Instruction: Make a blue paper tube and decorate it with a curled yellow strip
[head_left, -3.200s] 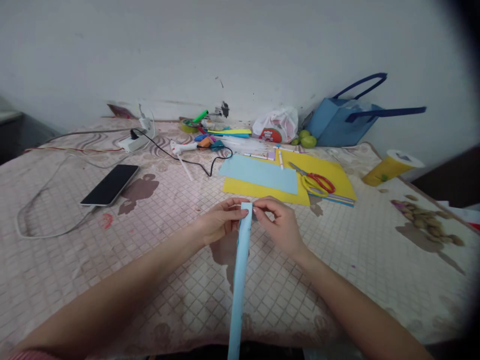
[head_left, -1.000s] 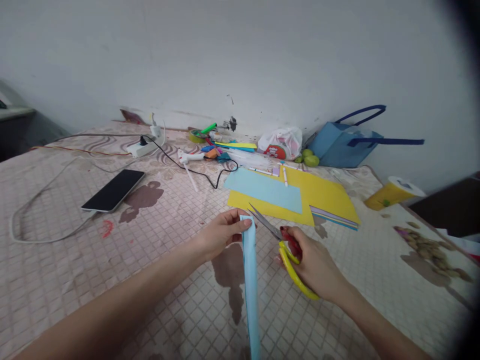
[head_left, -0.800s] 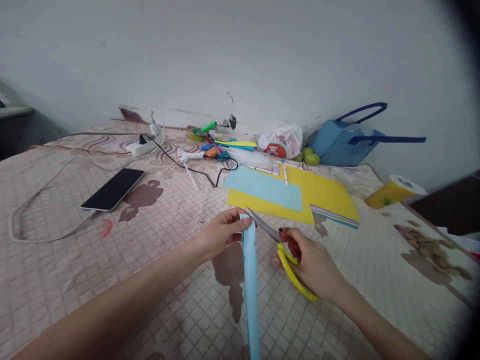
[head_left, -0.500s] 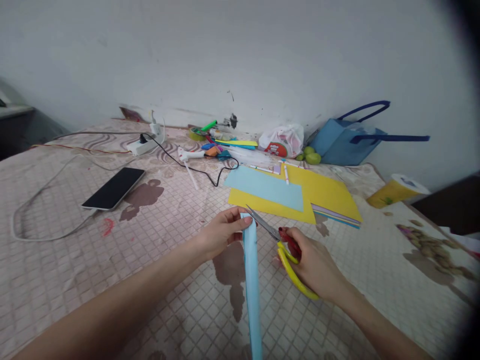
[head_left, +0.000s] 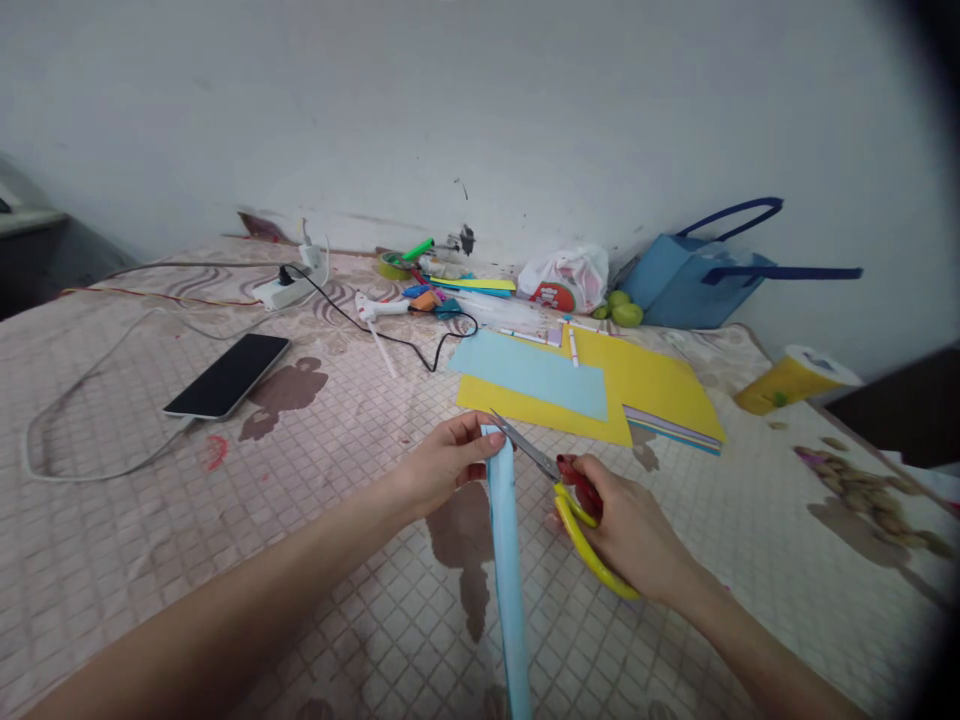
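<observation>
My left hand (head_left: 455,460) pinches the top end of a long, narrow light blue folded paper strip (head_left: 508,570), which hangs down past the frame's lower edge. In my right hand (head_left: 619,515) are scissors (head_left: 589,550) with yellow and red handles, their blades pointing up and left. The blade tips are beside the strip's top end, close to my left fingertips. Beyond my hands, a light blue sheet (head_left: 536,373) lies over a yellow sheet (head_left: 555,418).
A phone (head_left: 229,376) on a cable lies at the left. Behind are a white glue gun (head_left: 382,308), a power strip (head_left: 281,292), a plastic bag (head_left: 566,278) and a blue bag (head_left: 690,285). Rightward are a yellow-wrapped roll (head_left: 795,378) and a brown pile (head_left: 862,495).
The lower part of the blue strip has swung slightly to the right. Both hands and the scissors are nearly unmoved.
</observation>
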